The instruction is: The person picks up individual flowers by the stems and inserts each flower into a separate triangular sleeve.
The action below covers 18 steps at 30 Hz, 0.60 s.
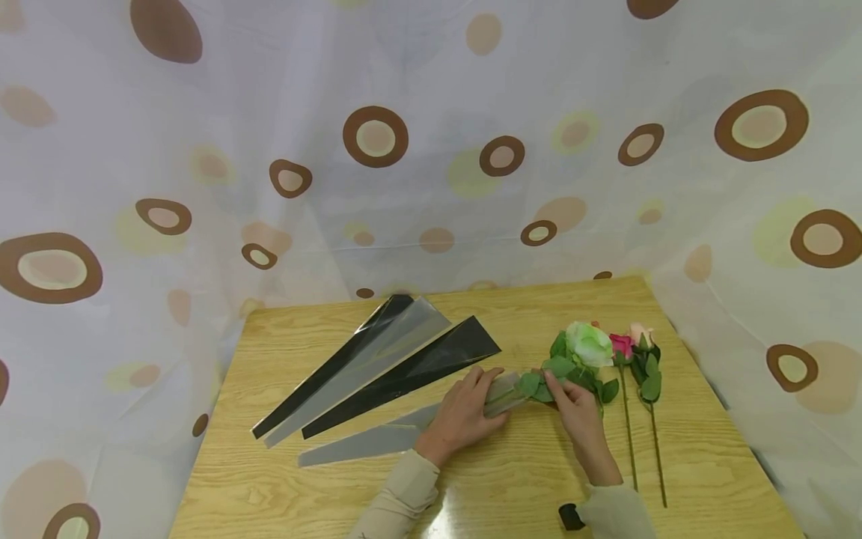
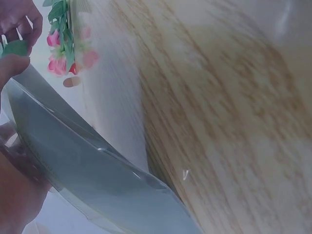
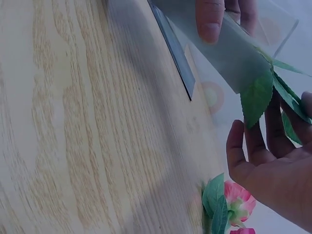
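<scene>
My left hand (image 1: 463, 418) grips a grey see-through flower sleeve (image 1: 364, 445) near its wide end, thumb on the near side. The sleeve's narrow end lies towards the left on the table. At its mouth, my right hand (image 1: 581, 419) pinches the green leaves (image 3: 257, 97) of a pale green artificial flower (image 1: 589, 344). The flower's stem runs into the sleeve, and its bloom stays outside, beyond the right hand. In the right wrist view the left thumb presses on the sleeve (image 3: 219, 53). The left wrist view shows the sleeve (image 2: 92, 156) bowed along its length.
A black-and-grey group of flat sleeves (image 1: 377, 352) and another black sleeve (image 1: 417, 374) lie at the table's back left. To the right lie a deep pink rose (image 1: 622, 346) and a pale pink rose (image 1: 641, 335), stems towards me. A patterned curtain (image 1: 431, 187) surrounds the wooden table (image 1: 269, 494).
</scene>
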Tool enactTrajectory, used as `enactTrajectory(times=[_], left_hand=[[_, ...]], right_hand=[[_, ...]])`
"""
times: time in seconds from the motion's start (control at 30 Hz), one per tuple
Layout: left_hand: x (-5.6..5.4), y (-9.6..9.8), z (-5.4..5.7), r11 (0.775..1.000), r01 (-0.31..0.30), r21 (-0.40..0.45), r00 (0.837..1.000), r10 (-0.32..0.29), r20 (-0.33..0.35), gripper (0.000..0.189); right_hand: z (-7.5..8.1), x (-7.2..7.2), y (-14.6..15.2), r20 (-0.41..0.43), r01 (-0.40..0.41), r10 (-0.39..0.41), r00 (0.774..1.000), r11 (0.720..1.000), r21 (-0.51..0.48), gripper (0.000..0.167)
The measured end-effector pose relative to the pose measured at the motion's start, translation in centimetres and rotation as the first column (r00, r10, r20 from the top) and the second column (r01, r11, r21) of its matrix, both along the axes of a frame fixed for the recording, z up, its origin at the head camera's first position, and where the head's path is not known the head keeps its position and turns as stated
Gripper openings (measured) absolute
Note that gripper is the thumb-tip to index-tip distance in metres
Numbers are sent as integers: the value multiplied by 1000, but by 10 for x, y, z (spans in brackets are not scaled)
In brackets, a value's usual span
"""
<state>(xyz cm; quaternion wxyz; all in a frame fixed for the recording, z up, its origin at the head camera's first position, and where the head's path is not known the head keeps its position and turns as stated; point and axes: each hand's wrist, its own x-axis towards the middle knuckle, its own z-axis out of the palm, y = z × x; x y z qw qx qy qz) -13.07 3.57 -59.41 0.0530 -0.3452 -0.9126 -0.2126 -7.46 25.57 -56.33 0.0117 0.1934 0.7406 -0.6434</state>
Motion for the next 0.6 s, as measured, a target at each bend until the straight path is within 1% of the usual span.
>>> enactTrajectory(times=[0.13,0.2,0.27,0.4,0.6], left_hand=[[0,0,1,1000,2,0,1000,-2,10,74],[0,0,1,1000,2,0,1000,-2,16,76],[1,1,2,1000,-1,1,1000,1,22,77],[0,1,1,1000,-15,-5,999,15,38,80],[0,2,2,1000,-18,10,999,18,41,80]], right_hand=[[-1,0,-2,-40,18,-18,999,1000,16,47],[-2,0,-3,-64,44,-43,997,999,7,40],[-2,0,-5,-76,70,-70,995,997,-15,38],[-1,-1,-7,-63,100,-103,993,994,-46,37],[1,-2,-8,-36,88,-91,995,994,-61,32]])
